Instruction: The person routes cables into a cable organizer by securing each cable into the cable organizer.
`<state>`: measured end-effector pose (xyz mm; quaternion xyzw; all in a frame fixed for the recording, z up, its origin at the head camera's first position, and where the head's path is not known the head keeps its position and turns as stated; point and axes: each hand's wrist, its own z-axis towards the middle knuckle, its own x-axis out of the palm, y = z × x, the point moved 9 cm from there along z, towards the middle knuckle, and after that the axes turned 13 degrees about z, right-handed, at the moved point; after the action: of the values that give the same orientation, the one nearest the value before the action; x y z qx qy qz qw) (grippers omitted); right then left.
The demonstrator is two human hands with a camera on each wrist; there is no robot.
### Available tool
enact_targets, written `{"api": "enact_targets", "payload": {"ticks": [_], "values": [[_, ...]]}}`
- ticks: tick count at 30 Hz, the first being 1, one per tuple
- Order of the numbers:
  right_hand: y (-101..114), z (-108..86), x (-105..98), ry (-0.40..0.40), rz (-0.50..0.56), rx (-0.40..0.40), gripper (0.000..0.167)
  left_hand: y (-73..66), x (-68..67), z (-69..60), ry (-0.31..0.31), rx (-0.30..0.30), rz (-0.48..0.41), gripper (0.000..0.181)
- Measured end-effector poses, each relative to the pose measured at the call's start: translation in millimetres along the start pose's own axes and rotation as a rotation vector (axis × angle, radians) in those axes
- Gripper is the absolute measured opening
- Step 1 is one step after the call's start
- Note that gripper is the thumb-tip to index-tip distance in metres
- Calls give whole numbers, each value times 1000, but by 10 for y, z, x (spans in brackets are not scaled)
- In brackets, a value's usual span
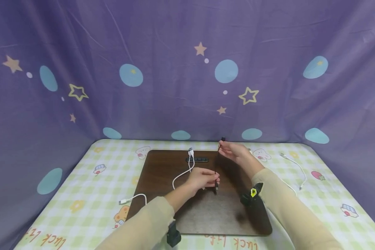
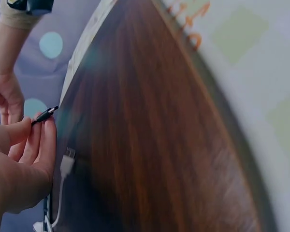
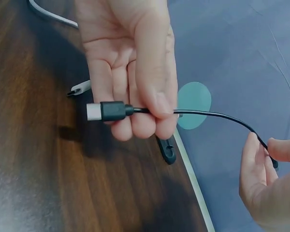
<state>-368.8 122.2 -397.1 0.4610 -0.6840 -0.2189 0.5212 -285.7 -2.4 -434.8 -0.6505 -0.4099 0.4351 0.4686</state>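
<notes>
A short black cable (image 3: 217, 114) is stretched between both hands above a dark wooden board (image 1: 206, 215). My left hand (image 1: 201, 179) pinches it with thumb and fingers close to a black plug with a metal tip (image 3: 112, 110). My right hand (image 1: 237, 154), farther back and higher, pinches the other end, where a black connector (image 1: 223, 139) sticks out above the fingertips. Behind my left hand a dark slotted strip (image 1: 201, 160) lies at the board's back edge. White cable plugs (image 1: 191, 152) rest at the strip's left end.
One white cable (image 1: 137, 196) curves over the board's left edge. Another white cable (image 1: 301, 170) lies on the checked tablecloth (image 1: 90, 201) at the right, with further white cable beside my right forearm. A purple curtain (image 1: 181, 104) hangs behind the table.
</notes>
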Motion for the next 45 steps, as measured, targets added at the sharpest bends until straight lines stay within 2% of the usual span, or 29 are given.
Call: {"api": "enact_targets", "payload": {"ticks": [6, 12, 14, 18, 19, 22, 28, 32, 40, 45], "values": [[-8, 71, 74, -1, 19, -13, 13, 43, -169, 27, -52, 13, 52, 26], [-114, 164, 109, 17, 36, -1, 28, 126, -279, -23, -72, -14, 66, 25], [-143, 203, 127, 22, 34, -13, 27, 132, -307, -51, -72, -24, 80, 25], [-192, 292, 151, 15, 31, -36, 9, 147, -363, -116, -72, -61, 123, 24], [-204, 313, 154, 9, 26, -39, 9, 151, -377, -134, -73, -74, 134, 23], [-244, 370, 169, 0, 4, -46, 25, 160, -419, -184, -82, -100, 161, 21], [-316, 483, 198, -10, -53, -62, 33, 158, -482, -242, -101, -123, 189, 19], [-360, 541, 218, -22, -84, -68, 49, 168, -493, -254, -110, -121, 197, 17], [-423, 626, 270, -23, -132, -119, 45, 155, -526, -353, -207, -106, 178, 16], [-465, 659, 282, -31, -197, -150, 34, 149, -562, -397, -258, -100, 195, 13]]}}
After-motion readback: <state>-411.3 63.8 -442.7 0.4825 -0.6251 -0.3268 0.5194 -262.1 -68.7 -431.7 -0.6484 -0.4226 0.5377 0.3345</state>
